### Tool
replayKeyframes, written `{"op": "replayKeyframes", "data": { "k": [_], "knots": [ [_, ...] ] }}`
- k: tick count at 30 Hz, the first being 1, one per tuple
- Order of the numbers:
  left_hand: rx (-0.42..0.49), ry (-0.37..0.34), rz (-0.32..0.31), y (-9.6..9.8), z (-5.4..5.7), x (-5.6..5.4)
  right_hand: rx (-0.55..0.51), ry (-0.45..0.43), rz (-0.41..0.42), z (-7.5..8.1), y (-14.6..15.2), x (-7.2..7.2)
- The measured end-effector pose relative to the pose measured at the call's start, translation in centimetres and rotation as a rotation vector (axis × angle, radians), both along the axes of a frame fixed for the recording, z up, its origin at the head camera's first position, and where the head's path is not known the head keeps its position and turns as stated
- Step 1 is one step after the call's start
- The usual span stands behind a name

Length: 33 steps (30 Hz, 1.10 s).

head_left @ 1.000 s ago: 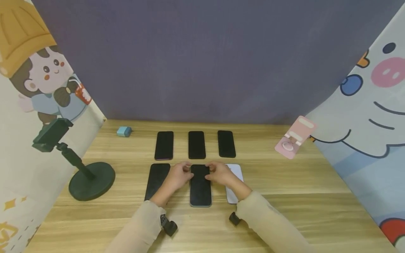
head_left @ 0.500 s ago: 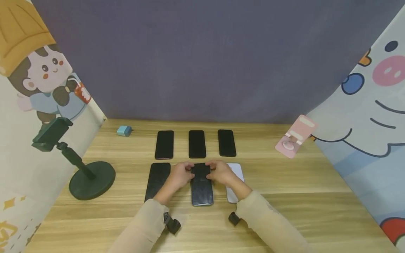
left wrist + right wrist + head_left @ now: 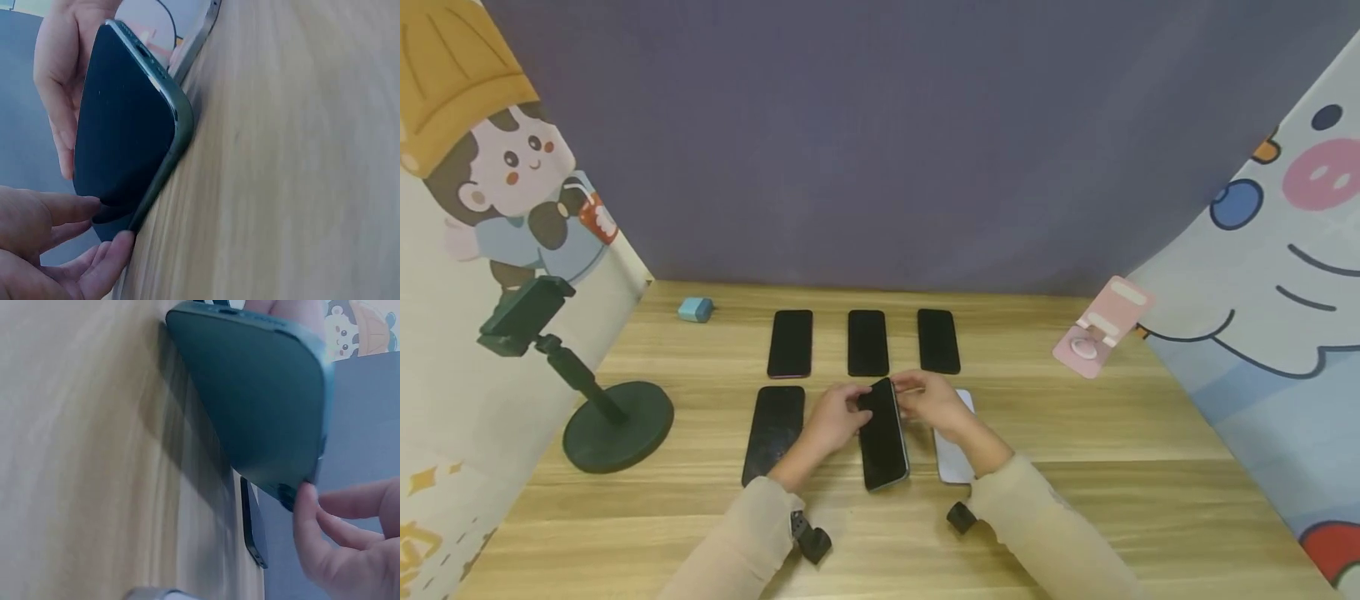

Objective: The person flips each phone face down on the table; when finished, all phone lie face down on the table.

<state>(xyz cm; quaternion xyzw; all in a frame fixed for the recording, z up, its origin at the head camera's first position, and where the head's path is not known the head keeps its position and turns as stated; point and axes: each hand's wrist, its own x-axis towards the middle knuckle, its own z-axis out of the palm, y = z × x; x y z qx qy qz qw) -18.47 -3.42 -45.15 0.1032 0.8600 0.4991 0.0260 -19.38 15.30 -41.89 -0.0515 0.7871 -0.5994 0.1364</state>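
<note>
A dark-screened smartphone [image 3: 882, 437] with a green back stands tilted off the table, its right long edge raised. My left hand [image 3: 837, 417] pinches its upper left edge, one digit on the screen and another at the rim, as the left wrist view shows on the phone [image 3: 125, 119]. My right hand [image 3: 934, 404] holds the upper right corner; in the right wrist view its fingertips meet the phone's green back [image 3: 256, 394] near the camera corner. Left of it lies another black phone [image 3: 773, 433], partly behind my left wrist. A white phone [image 3: 953, 454] lies partly under my right forearm.
Three dark phones lie in a back row: left [image 3: 790, 343], middle [image 3: 867, 342] and right [image 3: 937, 341]. A dark green phone stand [image 3: 617, 427] is at the left, a blue charger [image 3: 696, 309] behind it. A pink folding stand [image 3: 1101, 327] stands at the right.
The middle front phone has gone from lying nearly flat to tilted, its right edge rising and its top turning left. My right hand has moved up slightly with that edge.
</note>
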Motion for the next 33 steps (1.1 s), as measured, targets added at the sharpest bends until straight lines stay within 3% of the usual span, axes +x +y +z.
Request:
{"op": "replayKeyframes", "data": {
  "k": [3,9,12,19,24,30,33],
  "knots": [
    [0.029,0.004,0.016,0.3,0.2,0.2,-0.062,0.003,0.002,-0.1,-0.1,0.1],
    [0.243,-0.087,0.006,1.0,0.4,0.5,-0.148,-0.018,0.029,-0.1,-0.1,0.2],
    [0.307,-0.094,0.007,1.2,0.4,0.5,-0.180,-0.026,0.040,0.0,0.0,0.2],
    [0.334,-0.113,0.027,1.0,0.7,0.4,-0.193,-0.027,0.080,0.2,0.0,0.2],
    [0.390,-0.143,0.009,0.7,1.1,0.5,-0.175,-0.045,0.104,-0.1,-0.5,0.1],
    [0.422,-0.161,0.016,0.2,1.5,0.5,-0.070,-0.017,0.144,-0.9,-1.2,-0.1],
    [0.360,-0.151,0.042,-0.2,1.6,0.5,0.015,0.003,0.132,-1.3,-1.5,0.0]
  ]
}}
